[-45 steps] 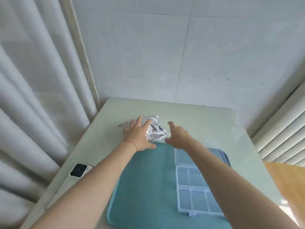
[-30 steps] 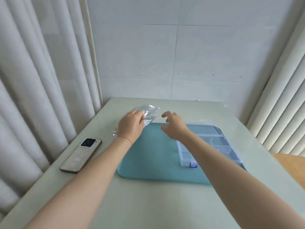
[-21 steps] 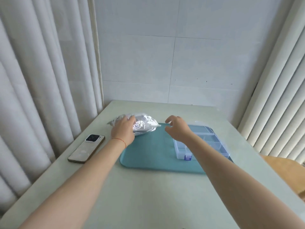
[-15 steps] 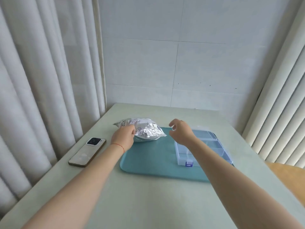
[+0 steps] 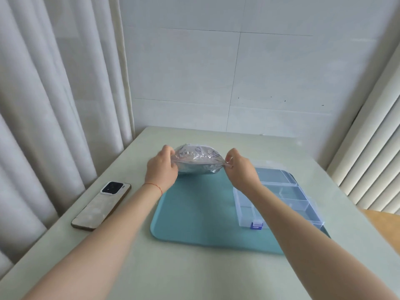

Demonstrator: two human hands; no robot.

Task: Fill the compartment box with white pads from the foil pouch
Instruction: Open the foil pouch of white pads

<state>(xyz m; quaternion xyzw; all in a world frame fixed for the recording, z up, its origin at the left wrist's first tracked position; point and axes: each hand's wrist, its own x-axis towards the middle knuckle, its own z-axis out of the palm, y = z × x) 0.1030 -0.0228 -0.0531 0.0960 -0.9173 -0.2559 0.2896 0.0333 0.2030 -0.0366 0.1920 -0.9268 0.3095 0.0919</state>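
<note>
A crinkled silver foil pouch (image 5: 198, 160) is held between both hands just above the far edge of the teal mat (image 5: 194, 213). My left hand (image 5: 161, 167) grips its left end. My right hand (image 5: 239, 167) pinches its right end at the top seam. The clear plastic compartment box (image 5: 283, 202) lies open on the right side of the mat, under my right forearm, with a blue latch at its near edge. Its compartments look bare. No white pads are visible.
A phone (image 5: 101, 205) lies face down on the pale green table (image 5: 173, 273), left of the mat. Curtains hang along the left, a white wall stands behind the table, and ribbed blinds are at the right.
The left hand pulled the pouch from the table's far side toward the mat. The right hand moved in from hovering open and now pinches the pouch's right end.
</note>
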